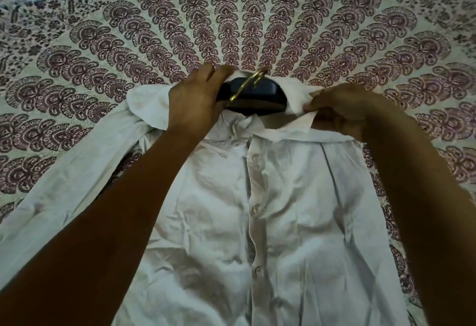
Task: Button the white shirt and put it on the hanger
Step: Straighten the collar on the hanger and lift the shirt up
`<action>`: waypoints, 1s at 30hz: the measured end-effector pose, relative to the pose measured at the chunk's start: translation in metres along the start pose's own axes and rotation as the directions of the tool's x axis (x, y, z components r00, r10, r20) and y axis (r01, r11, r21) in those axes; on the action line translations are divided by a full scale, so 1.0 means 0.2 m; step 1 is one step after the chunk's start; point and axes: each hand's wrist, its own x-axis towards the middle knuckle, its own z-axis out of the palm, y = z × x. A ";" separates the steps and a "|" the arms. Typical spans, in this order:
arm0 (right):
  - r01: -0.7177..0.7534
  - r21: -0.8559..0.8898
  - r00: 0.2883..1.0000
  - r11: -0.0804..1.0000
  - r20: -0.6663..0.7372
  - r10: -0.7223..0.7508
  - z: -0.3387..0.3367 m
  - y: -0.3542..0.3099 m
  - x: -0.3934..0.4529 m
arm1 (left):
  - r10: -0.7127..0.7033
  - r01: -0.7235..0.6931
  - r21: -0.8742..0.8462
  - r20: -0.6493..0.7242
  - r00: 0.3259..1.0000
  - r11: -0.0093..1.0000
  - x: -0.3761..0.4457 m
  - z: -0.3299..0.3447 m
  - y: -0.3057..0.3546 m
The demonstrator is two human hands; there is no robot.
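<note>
Bed: cream cotton bedspread (257, 29) block-printed with maroon fan motifs, spread flat to every edge in view.
Shirt: crumpled white button-front shirt (296, 209) lying face-up at the near middle, placket fastened.
Hanger: dark blue plastic hanger (257, 96) with a brass hook, inside the collar.
Left hand (195, 104): gripping hanger and collar.
Right hand (340, 112): pinching the collar's right side.

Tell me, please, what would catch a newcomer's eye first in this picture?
First, the white shirt spread front-up across the lower middle, its placket buttoned, lying on a patterned bedspread whose maroon motifs fan outward. At the collar, a dark hanger with a gold hook sits in the neck opening, where the left hand grips cloth beside it and the right hand pinches the collar edge.
</note>
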 end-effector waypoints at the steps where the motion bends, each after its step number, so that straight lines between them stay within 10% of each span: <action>1: -0.017 -0.075 1.000 0.997 -0.013 0.016 -0.01 0.02 -0.01 | -0.009 0.009 -0.003 0.003 1.000 1.000 0.00 0.00 0.00; 5: -0.048 -0.163 0.999 0.985 0.016 0.052 -0.01 0.13 -0.05 | -0.055 0.055 -0.014 0.006 0.998 0.998 -0.01 0.00 0.02; 11: 0.024 0.750 0.973 0.661 0.135 -0.189 0.01 0.17 -0.03 | -0.102 0.103 -0.010 0.031 0.994 0.995 0.00 -0.02 0.04; 14: 0.105 0.207 0.962 0.973 0.228 -0.152 0.09 0.23 -0.02 | -0.113 0.114 -0.011 0.042 0.993 0.993 -0.01 -0.02 0.04; 17: 0.170 -0.410 0.985 0.896 0.062 -0.159 0.08 0.31 0.04 | -0.129 0.130 -0.019 0.055 0.990 0.991 -0.01 -0.02 0.05; 22: 0.401 -0.470 0.819 0.786 -0.201 -0.538 0.03 0.27 0.02 | -0.144 0.146 -0.028 0.064 0.987 0.989 0.00 -0.03 0.06; 30: 0.572 -0.712 0.710 0.406 0.183 -0.680 0.20 0.16 0.09 | -0.122 0.347 -0.487 0.436 0.892 0.802 0.03 -0.08 -0.05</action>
